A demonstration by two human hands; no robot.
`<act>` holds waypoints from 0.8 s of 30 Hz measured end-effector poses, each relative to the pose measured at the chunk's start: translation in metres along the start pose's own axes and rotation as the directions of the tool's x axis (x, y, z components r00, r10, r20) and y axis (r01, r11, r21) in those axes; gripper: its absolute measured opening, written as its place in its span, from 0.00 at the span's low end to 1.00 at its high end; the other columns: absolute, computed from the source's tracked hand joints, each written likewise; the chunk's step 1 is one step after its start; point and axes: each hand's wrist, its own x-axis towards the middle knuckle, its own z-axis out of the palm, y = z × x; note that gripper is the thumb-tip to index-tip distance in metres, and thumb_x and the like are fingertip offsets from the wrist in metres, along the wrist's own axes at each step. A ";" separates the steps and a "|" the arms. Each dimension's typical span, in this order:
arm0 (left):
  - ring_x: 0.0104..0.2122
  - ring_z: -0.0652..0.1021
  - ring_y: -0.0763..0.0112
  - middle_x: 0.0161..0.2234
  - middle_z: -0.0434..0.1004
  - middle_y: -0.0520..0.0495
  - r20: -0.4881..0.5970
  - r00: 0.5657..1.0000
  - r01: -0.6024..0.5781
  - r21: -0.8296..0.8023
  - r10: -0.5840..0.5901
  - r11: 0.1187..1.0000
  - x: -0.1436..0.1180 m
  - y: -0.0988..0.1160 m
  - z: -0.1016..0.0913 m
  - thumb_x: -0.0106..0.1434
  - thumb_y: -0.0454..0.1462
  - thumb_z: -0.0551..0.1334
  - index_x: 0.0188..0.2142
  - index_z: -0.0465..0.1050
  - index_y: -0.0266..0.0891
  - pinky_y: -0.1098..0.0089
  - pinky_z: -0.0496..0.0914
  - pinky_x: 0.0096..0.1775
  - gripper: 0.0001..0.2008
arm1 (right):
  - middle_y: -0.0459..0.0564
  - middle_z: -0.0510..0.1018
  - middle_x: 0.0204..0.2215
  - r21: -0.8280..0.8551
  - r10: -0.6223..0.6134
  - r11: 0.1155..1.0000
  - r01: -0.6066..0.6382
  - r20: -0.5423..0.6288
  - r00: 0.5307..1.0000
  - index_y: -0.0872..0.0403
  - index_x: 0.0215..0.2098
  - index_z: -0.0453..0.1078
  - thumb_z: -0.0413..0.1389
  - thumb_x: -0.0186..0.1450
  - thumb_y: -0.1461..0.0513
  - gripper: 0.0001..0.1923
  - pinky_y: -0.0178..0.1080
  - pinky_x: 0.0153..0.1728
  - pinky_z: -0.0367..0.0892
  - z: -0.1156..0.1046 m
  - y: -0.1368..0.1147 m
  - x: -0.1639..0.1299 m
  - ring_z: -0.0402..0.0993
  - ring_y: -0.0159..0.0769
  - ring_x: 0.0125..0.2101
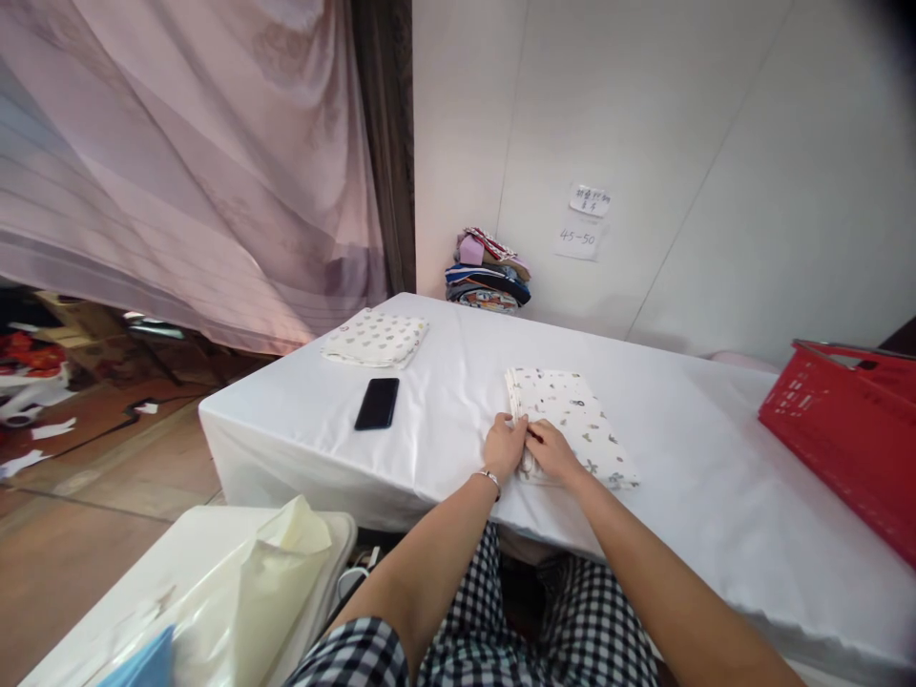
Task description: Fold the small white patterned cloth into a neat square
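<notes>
A folded white cloth with small prints (572,415) lies on the table covered in white (687,448), in front of me. My left hand (505,446) pinches the cloth's near left edge, fingers closed on the fabric. Right beside it, my right hand (552,450) grips the same edge, and the two hands touch. A bracelet sits on my left wrist.
A black phone (378,403) lies left of the cloth. A second folded printed cloth (376,338) rests at the far left corner. Stacked clothes (488,271) stand against the wall. A red basket (848,425) is at right. A white bin with plastic bags (236,592) stands low left.
</notes>
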 end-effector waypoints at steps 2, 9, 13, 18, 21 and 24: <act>0.41 0.77 0.59 0.37 0.78 0.41 0.004 1.000 0.016 0.007 -0.016 1.000 0.001 0.001 0.000 0.62 0.50 0.54 0.47 0.66 0.38 0.67 0.67 0.40 0.21 | 0.48 0.74 0.31 0.108 0.001 0.994 -0.004 0.023 1.000 0.54 0.30 0.72 0.49 0.58 0.64 0.10 0.36 0.40 0.63 -0.005 0.006 -0.001 0.69 0.35 0.35; 0.38 0.78 0.62 0.34 0.79 0.45 -0.023 1.000 -0.012 0.044 0.013 0.999 -0.002 -0.001 0.004 0.63 0.45 0.54 0.46 0.66 0.41 0.68 0.66 0.36 0.16 | 0.46 0.75 0.22 0.248 0.301 0.911 -0.329 0.144 0.943 0.57 0.37 0.74 0.48 0.59 0.65 0.14 0.30 0.22 0.64 -0.018 0.016 0.032 0.68 0.29 0.20; 0.36 0.78 0.63 0.33 0.79 0.46 -0.018 0.999 -0.033 0.049 0.034 0.998 -0.004 -0.001 0.004 0.63 0.45 0.54 0.46 0.66 0.41 0.69 0.64 0.34 0.16 | 0.45 0.76 0.23 0.048 0.343 0.938 -0.344 0.027 0.939 0.55 0.35 0.74 0.48 0.59 0.65 0.13 0.28 0.21 0.61 -0.016 0.011 0.072 0.70 0.27 0.20; 0.36 0.77 0.63 0.32 0.78 0.48 0.006 1.000 -0.023 0.037 0.023 0.999 -0.005 -0.001 0.002 0.61 0.44 0.56 0.48 0.65 0.42 0.70 0.64 0.33 0.17 | 0.47 0.76 0.21 -0.157 0.364 0.918 -0.363 -0.022 0.931 0.55 0.24 0.72 0.52 0.59 0.61 0.09 0.30 0.26 0.60 -0.009 0.006 0.109 0.71 0.31 0.26; 0.34 0.77 0.64 0.30 0.78 0.49 0.024 0.999 -0.040 0.003 0.040 0.999 -0.004 -0.002 0.001 0.60 0.44 0.57 0.48 0.64 0.42 0.70 0.64 0.33 0.18 | 0.50 0.77 0.24 -0.258 0.369 0.896 -0.361 -0.017 0.929 0.55 0.23 0.71 0.55 0.58 0.58 0.10 0.32 0.28 0.59 -0.003 0.006 0.118 0.72 0.35 0.30; 0.33 0.77 0.64 0.29 0.77 0.49 0.031 0.998 -0.054 -0.012 0.054 0.998 -0.003 -0.003 0.001 0.60 0.43 0.57 0.48 0.64 0.41 0.70 0.64 0.33 0.18 | 0.52 0.78 0.26 -0.312 0.368 0.884 -0.349 0.002 0.930 0.55 0.21 0.71 0.56 0.57 0.61 0.08 0.32 0.29 0.59 0.000 0.008 0.122 0.72 0.36 0.31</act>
